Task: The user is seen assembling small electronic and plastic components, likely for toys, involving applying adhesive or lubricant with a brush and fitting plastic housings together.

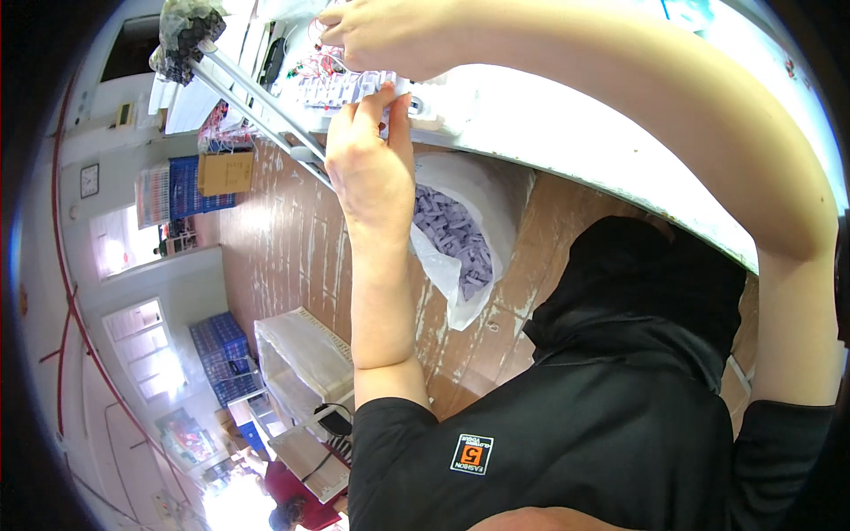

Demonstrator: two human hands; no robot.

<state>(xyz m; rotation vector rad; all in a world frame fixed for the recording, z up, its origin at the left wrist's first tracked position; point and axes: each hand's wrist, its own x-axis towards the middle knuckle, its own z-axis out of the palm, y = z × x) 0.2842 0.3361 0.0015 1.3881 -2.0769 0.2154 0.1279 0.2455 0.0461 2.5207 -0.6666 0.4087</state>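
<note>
My left hand [370, 155] reaches up to the table edge, thumb and forefinger closed around the near end of a row of small white plastic parts [341, 90]. Above it, my right hand [385, 37] is bent over the worktop with its fingers curled together. Thin red wires [323, 62] lie by those fingertips, but whatever they grip is too small to make out. Close to my left fingertips sits a white piece with a dark opening [416, 106].
Below the white table [549, 124] stands a white bag [487, 190] full of small greyish parts. Metal bars [257, 102] with a plastic-wrapped end jut out at left. A cardboard box [224, 173], blue crates [221, 350] and a lined bin [301, 358] stand farther off. A person in red [301, 496] is at lower left.
</note>
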